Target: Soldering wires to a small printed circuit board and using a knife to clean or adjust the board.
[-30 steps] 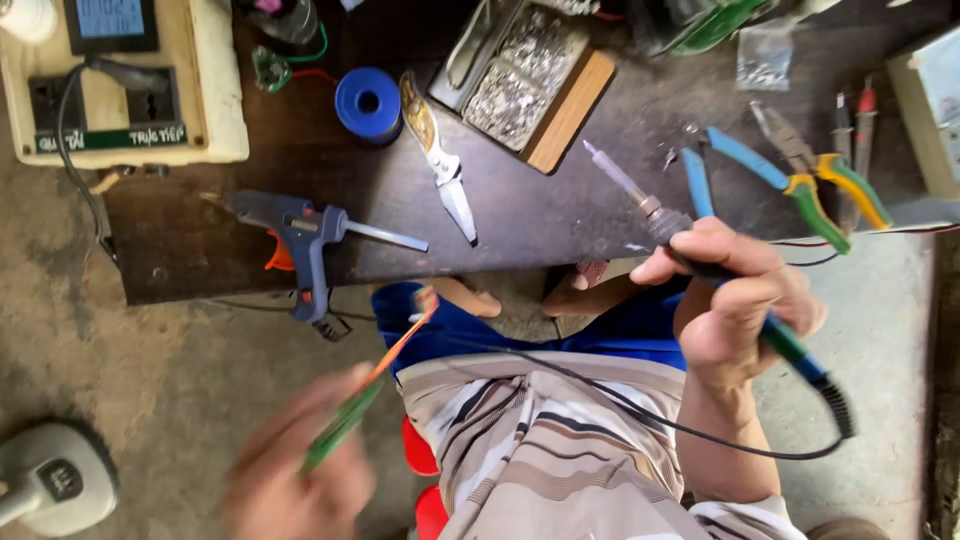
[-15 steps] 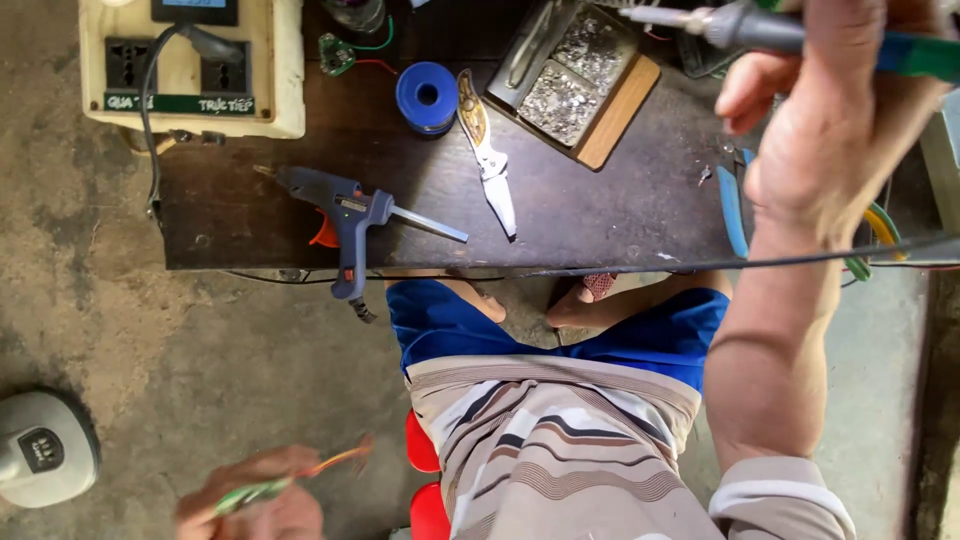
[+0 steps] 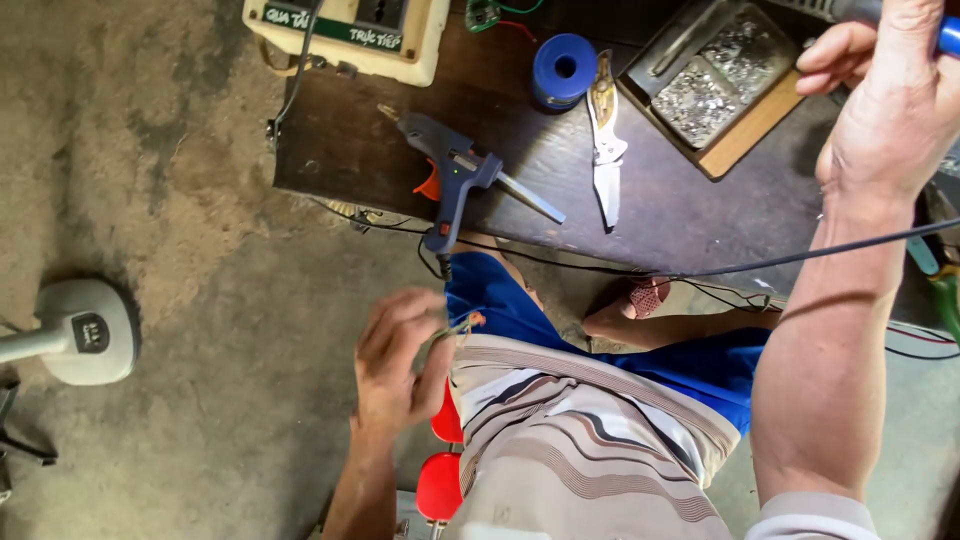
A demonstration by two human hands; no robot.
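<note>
Since half a second ago the left hand (image 3: 400,355) has come up from the bottom of the view to just beside the striped shirt (image 3: 590,440), and the right hand (image 3: 890,110) has stayed high over the far right of the bench. Closest to me, the left hand's fingers are pinched around a thin bundle of wires (image 3: 462,325) with an orange tip, held over the blue shorts (image 3: 510,310) and clear of the bench. To work it well, I'd say that tip needs to sit steady and be braced, not waving in mid-air.

Along the bench's near edge lies a blue glue gun (image 3: 455,175), nozzle pointing right, and a folding knife (image 3: 605,150) just beside it. Farther back, a blue solder spool (image 3: 563,68) stands near a tray of metal scraps (image 3: 715,85) on a wooden board. At the far left corner sits a cream power box (image 3: 345,35).

Up at the far right the right hand is clenched on a soldering iron (image 3: 945,30); only its blue handle shows, and its black cord (image 3: 800,255) trails across the forearm. Keeping that cord off the hot end seems wise. A fan base (image 3: 85,330) rests on the floor, well apart.
</note>
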